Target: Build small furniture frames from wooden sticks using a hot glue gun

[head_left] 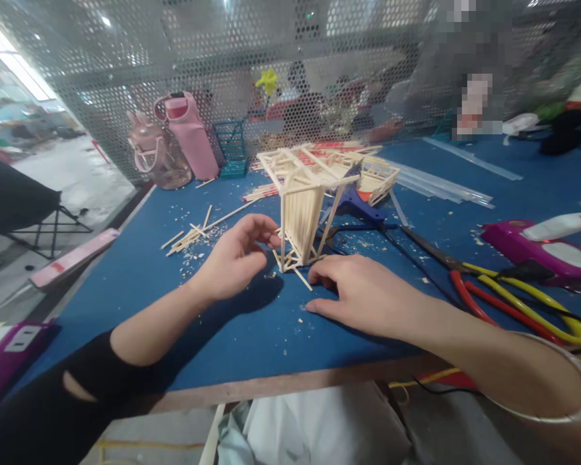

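A frame built of thin wooden sticks point(304, 219) stands upright on the blue tabletop point(242, 336), wider at its top than at its foot. To its left is my left hand point(239, 258), fingers curved and thumb apart, the fingertips close to the lower left upright. Whether they touch it I cannot tell. My right hand point(351, 284) rests on the table right of the frame's foot, its fingers bent and its thumb stretched apart. Near those fingers a loose stick point(304, 280) sticks out from the base. Neither hand visibly holds anything.
Behind the frame lie a pile of sticks point(339, 150) and a blue glue gun point(361, 205). Clear glue sticks point(440, 185), red-handled cutters point(458, 284) and a purple tool point(523, 252) are at right. A pink bottle point(193, 139) stands by the perforated metal screen point(223, 64).
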Demonstrator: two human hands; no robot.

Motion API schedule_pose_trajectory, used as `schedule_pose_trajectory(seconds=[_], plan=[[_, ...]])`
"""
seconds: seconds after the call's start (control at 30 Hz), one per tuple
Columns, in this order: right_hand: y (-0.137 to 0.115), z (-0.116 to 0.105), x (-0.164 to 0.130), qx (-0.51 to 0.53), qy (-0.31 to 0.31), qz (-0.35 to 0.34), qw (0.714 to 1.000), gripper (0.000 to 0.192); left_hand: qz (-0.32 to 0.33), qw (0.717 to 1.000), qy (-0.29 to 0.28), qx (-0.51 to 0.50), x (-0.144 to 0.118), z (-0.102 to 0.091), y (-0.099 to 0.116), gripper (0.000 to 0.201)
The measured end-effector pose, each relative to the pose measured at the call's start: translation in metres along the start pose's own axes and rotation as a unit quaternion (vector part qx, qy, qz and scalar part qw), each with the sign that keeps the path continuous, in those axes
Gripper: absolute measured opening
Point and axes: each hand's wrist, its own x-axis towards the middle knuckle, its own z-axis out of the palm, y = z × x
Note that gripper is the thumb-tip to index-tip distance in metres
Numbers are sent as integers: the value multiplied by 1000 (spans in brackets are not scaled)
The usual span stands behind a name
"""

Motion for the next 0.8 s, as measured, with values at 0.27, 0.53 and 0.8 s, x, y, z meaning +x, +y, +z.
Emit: schedule_pose_trajectory(seconds=[0.27, 0.53, 0.8], plan=[[2, 12, 7, 15, 31, 27, 999, 8, 1, 988, -82, 132, -1, 11, -5, 50], [2, 13, 7, -37, 57, 6, 998, 17, 12, 982, -63, 175, -8, 12, -12, 45], [2, -8, 7, -42, 116, -21, 992, 15, 18, 978, -51, 199, -8, 11, -12, 27]])
